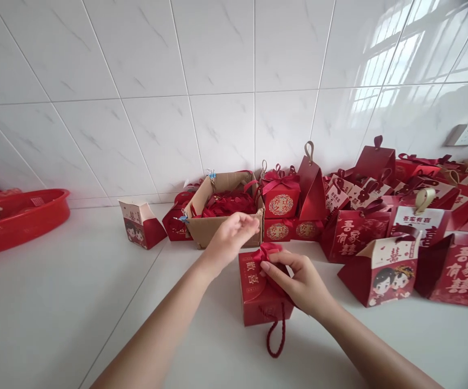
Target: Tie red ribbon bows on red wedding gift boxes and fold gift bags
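A red gift box [254, 305] with gold lettering stands on the white counter in front of me. A red rope handle [275, 339] hangs from its near side onto the counter. My right hand [301, 278] pinches a red satin ribbon [267, 253] at the box's top; part of the ribbon is hidden behind the fingers. My left hand [233, 237] hovers up and left of the gift box, its fingers loosely stretched and no object visible in them. Just behind it sits an open cardboard box [226, 229] full of red ribbons [229, 204].
Stacked red gift boxes [281, 197] stand right of the cardboard box. Many red and cream gift bags [358, 232] crowd the right side. One cream-and-red box [142, 224] stands to the left, beyond it a red plastic basket [27, 221]. A tiled wall [221, 48] closes off the back.
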A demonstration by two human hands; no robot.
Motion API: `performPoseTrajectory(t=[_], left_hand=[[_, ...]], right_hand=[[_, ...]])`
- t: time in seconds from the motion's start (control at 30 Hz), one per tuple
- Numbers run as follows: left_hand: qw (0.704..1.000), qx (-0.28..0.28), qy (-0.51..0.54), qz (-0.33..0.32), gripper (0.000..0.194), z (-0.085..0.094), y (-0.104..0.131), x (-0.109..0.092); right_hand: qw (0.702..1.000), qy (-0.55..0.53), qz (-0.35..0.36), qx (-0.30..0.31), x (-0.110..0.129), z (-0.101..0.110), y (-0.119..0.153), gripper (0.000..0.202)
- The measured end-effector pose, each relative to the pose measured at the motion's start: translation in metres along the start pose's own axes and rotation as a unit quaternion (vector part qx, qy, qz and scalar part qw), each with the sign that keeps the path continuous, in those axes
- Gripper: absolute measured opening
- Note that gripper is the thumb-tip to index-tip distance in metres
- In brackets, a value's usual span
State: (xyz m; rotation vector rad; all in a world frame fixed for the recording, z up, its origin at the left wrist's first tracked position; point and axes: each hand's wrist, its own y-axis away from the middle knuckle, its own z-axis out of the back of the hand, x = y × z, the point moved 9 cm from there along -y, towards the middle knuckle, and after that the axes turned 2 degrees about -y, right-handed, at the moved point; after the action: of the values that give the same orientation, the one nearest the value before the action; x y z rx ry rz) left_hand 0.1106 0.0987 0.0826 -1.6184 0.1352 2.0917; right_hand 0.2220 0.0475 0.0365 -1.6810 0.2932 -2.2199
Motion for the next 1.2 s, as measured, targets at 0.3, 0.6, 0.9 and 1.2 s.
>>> performPoseTrajectory(t=[0.3, 0.6, 0.9, 1.2], left_hand=[[0.997, 0.008, -0.061, -0.045, 0.019, -0.007, 0.032, 0.026], [0.995, -0.077, -0.021, -0.053, 0.014, -0.008, 0.040, 0.033], [0.995, -0.082, -0.041, -0.040, 0.012, -0.009, 0.043, 0.032], [0.990, -0.109, -0.066, -0.068, 0.010, -0.004, 0.046, 0.030]], right_hand=[[0.997, 0.047, 0.052, 0.012, 0.014, -0.002, 0.001, 0.035], [0.994, -0.102, -0.010, -0.030, -0.003, 0.002, 0.003, 0.018], [0.998, -0.034, 0.034, -0.052, 0.001, 0.006, 0.005, 0.012], [0.985, 0.127, 0.107, -0.047, 0.020, 0.007, 0.009, 0.018]])
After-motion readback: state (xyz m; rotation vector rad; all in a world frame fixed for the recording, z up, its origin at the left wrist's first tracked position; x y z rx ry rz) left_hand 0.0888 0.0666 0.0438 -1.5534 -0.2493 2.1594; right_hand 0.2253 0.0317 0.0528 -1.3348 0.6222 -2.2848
